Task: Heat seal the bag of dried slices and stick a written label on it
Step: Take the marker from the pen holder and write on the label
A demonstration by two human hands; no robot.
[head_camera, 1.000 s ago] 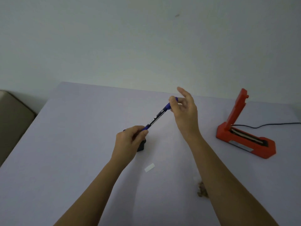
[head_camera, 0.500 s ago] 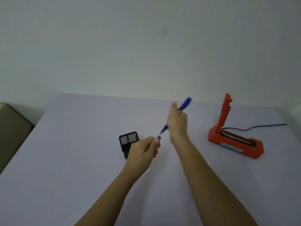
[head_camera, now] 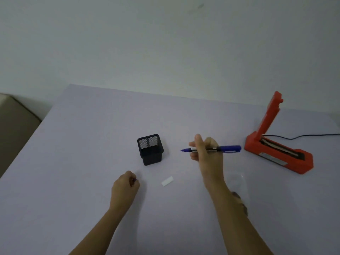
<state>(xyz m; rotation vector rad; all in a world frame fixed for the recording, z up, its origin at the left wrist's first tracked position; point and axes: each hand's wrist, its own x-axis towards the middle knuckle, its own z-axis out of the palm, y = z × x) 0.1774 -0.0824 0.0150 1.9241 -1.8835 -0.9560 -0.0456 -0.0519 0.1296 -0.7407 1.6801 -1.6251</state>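
Observation:
My right hand (head_camera: 206, 151) grips a blue pen (head_camera: 230, 149) held level above the table, its bare tip pointing left toward the mesh cup. My left hand (head_camera: 126, 186) is curled low over the table and pinches the small blue pen cap (head_camera: 134, 180), mostly hidden in the fingers. A small white label (head_camera: 167, 180) lies flat on the table between my hands. The clear bag of dried slices (head_camera: 239, 196) lies behind my right forearm, partly hidden. The red heat sealer (head_camera: 279, 155) stands at the right with its lid raised.
A black mesh pen cup (head_camera: 150, 149) stands behind the label, left of the pen tip. The sealer's black cord (head_camera: 303, 136) runs off to the right. The lavender table (head_camera: 82, 144) ends at the wall; a beige seat (head_camera: 14, 122) sits beyond its left edge.
My hands have pulled apart: the cap came off in my left hand, which dropped toward the table. My right hand turned the pen level with its tip pointing left.

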